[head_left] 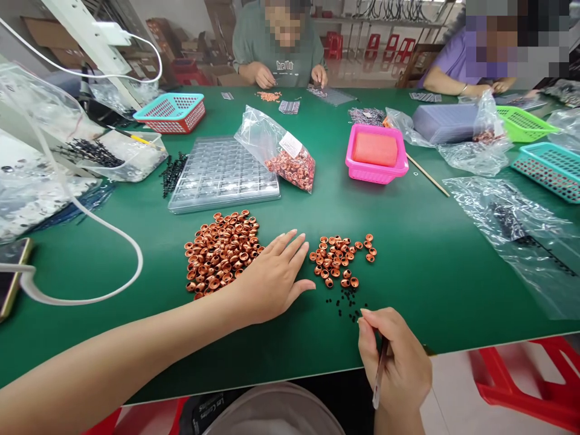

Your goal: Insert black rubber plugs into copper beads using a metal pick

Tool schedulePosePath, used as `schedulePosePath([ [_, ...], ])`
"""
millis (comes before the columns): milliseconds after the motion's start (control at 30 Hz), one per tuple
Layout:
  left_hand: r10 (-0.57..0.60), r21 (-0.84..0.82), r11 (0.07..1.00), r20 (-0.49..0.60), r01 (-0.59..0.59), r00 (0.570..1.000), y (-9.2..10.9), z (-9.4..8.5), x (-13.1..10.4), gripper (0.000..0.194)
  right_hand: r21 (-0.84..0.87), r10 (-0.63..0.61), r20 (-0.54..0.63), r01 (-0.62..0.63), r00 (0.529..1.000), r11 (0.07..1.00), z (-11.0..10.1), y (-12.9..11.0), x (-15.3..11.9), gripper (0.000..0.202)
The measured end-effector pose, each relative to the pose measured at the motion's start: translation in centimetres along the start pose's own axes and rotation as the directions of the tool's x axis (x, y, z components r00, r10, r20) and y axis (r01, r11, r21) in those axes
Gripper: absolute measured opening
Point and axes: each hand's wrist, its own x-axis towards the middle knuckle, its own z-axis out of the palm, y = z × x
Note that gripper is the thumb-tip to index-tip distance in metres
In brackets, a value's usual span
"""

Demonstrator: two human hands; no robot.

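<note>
The green, flat-surfaced worktop (417, 254) is fitted out as follows. A clear plastic, compartmented tray (211, 175) is placed left of centre; its right side is partly overlapped by a transparent plastic bag (287, 148) filled with copper-coloured parts. The left hand (272, 278) is laid palm down beside a large heap of shiny, copper-coloured, cup-shaped parts (220, 254), the right edge of which is partly covered. The grip of the left hand is fully opened, fingers extended; no object is seen held. The right hand (401, 356) is positioned at the near edge. Its grip is closed, thumb against forefinger, on a slim, pale, rod-like tool (379, 377); whether anything is pinched at the fingertips cannot be told. A smaller group of the same cups (335, 257) is spread right of the left hand. Tiny black pieces (347, 296) are scattered between this group and the right hand.
</note>
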Motion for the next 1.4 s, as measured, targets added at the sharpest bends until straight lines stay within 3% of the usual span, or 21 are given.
schedulePosePath([
  [133,0.038,-0.224,0.974,-0.013,-0.040,0.999,0.0,-0.1,3.4,0.059,-0.018,0.005,-0.011,-0.006,1.000,1.000,0.1,0.0,-0.1,0.023],
  [200,0.006,-0.405,0.914,0.028,0.006,1.000,0.1,0.0,5.1,0.055,-0.036,-0.005,-0.026,0.004,1.000,0.999,0.1,0.0,-0.1,0.023],
  [267,-0.017,-0.469,0.882,0.050,0.038,0.999,0.5,0.2,6.2,0.055,-0.036,-0.017,-0.037,0.015,0.999,0.999,0.1,0.0,-0.1,0.023],
  [400,-0.044,-0.518,0.852,0.082,0.081,0.996,1.9,-0.2,6.0,0.061,-0.002,-0.024,-0.031,0.024,0.999,1.000,0.0,0.1,-0.2,0.025],
  [567,-0.125,-0.688,0.703,0.129,0.180,0.984,2.3,-1.1,4.6,0.065,0.024,-0.021,-0.033,0.022,0.999,0.999,-0.2,0.1,-0.2,0.027],
  [667,-0.193,-0.675,0.717,0.047,0.173,0.980,1.0,-1.3,4.1,0.060,0.030,-0.028,-0.023,0.029,0.999,0.999,-0.2,0.2,-0.2,0.028],
  [767,-0.179,-0.587,0.799,-0.026,0.130,0.984,-0.7,-1.3,3.5,0.040,0.041,-0.025,-0.023,0.026,0.999,0.999,-0.2,0.2,-0.2,0.027],
  [900,-0.101,-0.479,0.871,0.036,0.106,0.994,-1.8,-1.4,2.7,0.026,0.051,-0.019,-0.041,0.021,0.999,0.998,-0.1,0.1,-0.3,0.026],
  [1167,-0.005,-0.454,0.888,0.143,0.070,0.990,-2.1,-1.4,3.4,0.016,0.041,0.032,-0.041,-0.030,0.999,0.999,0.0,0.0,-0.3,0.025],
  [1300,-0.003,-0.455,0.889,0.101,0.049,0.995,-1.9,-1.6,3.1,0.010,0.044,0.071,-0.042,-0.069,0.997,0.997,0.0,0.0,-0.5,0.027],
  [1400,0.023,-0.472,0.881,0.009,-0.016,1.000,-0.8,-1.9,1.4,0.012,0.158,0.162,-0.110,-0.143,0.981,0.977,0.0,0.1,-0.3,0.025],
])
